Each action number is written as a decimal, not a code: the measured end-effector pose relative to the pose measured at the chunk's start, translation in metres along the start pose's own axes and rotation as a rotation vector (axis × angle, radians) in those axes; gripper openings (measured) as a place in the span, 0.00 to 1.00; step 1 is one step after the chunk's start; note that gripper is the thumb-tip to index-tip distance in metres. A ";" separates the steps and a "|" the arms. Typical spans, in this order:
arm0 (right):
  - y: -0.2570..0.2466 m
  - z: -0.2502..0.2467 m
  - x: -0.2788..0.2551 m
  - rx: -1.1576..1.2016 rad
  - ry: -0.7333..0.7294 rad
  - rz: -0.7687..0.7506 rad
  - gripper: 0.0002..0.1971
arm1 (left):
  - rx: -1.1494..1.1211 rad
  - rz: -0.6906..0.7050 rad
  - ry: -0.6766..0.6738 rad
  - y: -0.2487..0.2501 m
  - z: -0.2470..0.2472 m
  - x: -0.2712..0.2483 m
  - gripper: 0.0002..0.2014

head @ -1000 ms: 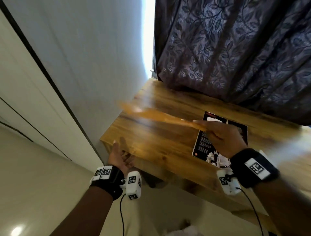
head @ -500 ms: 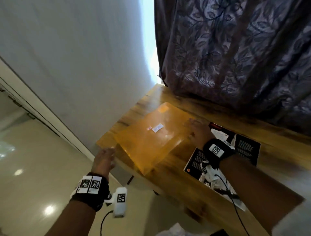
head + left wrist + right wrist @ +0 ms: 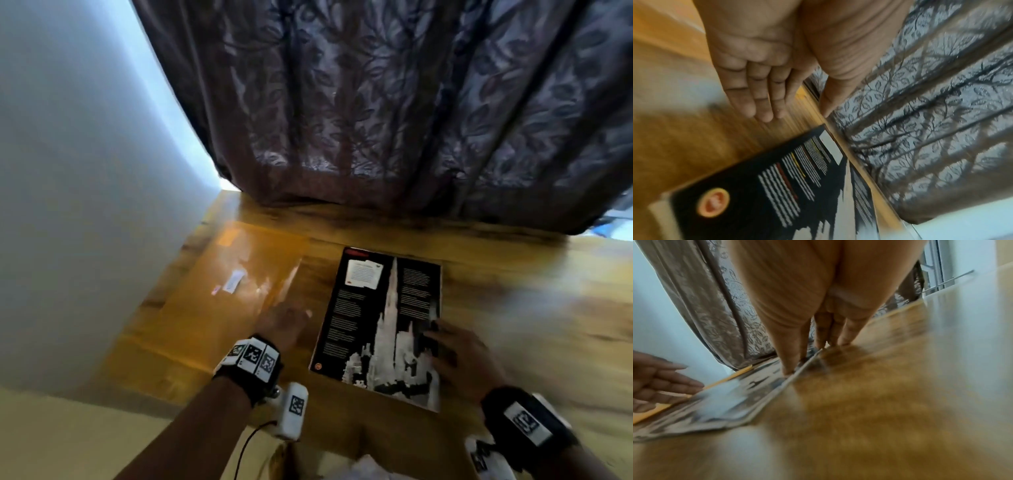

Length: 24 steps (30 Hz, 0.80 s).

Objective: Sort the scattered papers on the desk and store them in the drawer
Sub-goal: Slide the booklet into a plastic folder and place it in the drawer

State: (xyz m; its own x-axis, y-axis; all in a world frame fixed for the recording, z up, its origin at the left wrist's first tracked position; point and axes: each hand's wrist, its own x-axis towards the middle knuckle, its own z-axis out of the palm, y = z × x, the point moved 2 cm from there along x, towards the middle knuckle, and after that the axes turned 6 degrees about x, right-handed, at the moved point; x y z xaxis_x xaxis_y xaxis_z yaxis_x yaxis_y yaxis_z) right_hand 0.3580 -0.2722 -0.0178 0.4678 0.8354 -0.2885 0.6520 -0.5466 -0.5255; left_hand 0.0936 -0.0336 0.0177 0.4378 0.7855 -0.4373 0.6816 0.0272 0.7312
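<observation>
Two hands out: left hand (image 3: 286,323) flat, empty, btwn translucent orange plastic folder (image 3: 236,284) & glossy black printed magazine (image 3: 380,318). Right hand (image 3: 459,359) fingers straight, pressing mag edge. Imo pinch that edge w/ thumb, stack on folder.

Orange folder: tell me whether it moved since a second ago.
Yes. The orange folder, then held above the desk, now lies flat on it, left of the black magazine.

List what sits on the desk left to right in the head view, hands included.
orange envelope → left hand → black magazine → right hand, fingers on the magazine's right edge.
</observation>
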 end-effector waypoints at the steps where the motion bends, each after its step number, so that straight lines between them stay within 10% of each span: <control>1: 0.003 0.003 -0.007 -0.018 -0.026 0.007 0.27 | 0.104 0.014 -0.036 0.011 0.009 0.007 0.06; 8: -0.007 0.005 -0.011 -0.008 -0.026 0.031 0.29 | 0.309 -0.078 -0.253 0.053 0.047 0.047 0.31; 17: 0.010 0.017 -0.005 0.086 0.001 0.034 0.34 | 0.281 -0.040 -0.223 0.059 0.063 0.062 0.34; 24: -0.036 -0.003 -0.016 0.872 0.242 0.164 0.27 | 0.098 0.195 -0.156 0.051 0.037 0.047 0.21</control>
State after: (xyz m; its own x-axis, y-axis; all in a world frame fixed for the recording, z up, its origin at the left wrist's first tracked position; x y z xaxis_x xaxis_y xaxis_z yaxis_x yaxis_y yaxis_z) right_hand 0.3286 -0.2658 0.0078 0.6910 0.6627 -0.2887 -0.0685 -0.3375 -0.9388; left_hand 0.1704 -0.0180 0.0156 0.6463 0.6649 -0.3744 0.6258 -0.1812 0.7586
